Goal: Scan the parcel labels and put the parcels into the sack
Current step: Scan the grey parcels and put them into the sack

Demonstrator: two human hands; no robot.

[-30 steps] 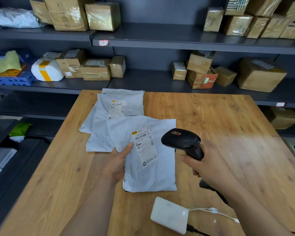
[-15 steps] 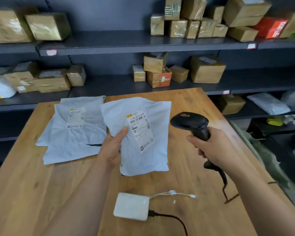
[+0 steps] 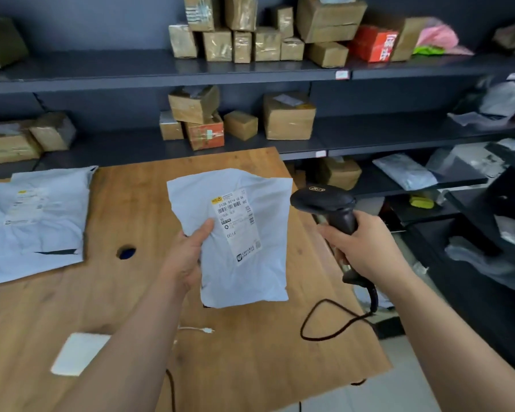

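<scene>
The grip of the left hand (image 3: 185, 260) pinches the left edge of a pale grey plastic mailer parcel (image 3: 250, 272), thumb beside its white printed label (image 3: 237, 224), holding it label-up over the right part of the brown wooden worktop (image 3: 131, 292). The grip of the right hand (image 3: 366, 248) is clenched round the handle of a black corded barcode scanner (image 3: 324, 203), whose head sits just right of the parcel's top corner. Other pale grey mailers (image 3: 36, 230) lie flat at the worktop's far left.

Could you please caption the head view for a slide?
Left hand holds a grey parcel label-up above the wooden table; right hand grips the scanner beside it.
</scene>
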